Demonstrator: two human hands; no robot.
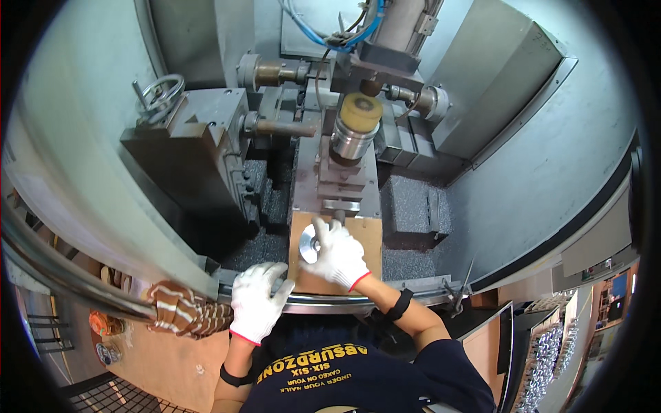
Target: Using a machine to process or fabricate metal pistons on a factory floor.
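Observation:
My right hand (339, 256), in a white knit glove with a red cuff, is over a wooden board (369, 241) at the front of the machine bed. Beside its fingers lies a round silver metal disc (307, 242) with a hole in the middle, partly covered by the glove. The fingers of that hand are apart, and no grip on the disc shows. My left hand (256, 296), gloved the same way, is at the machine's front rim, left of the board. Its thumb and fingers are spread, with nothing seen between them.
Behind the board, a yellow ring (360, 113) sits on a silver cylinder (354, 141) under the machine head (381, 65). A handwheel (162, 95) and a horizontal spindle (282, 128) are at left. A brown striped cloth (187, 310) hangs over the front rim; metal parts (544, 361) fill racks at right.

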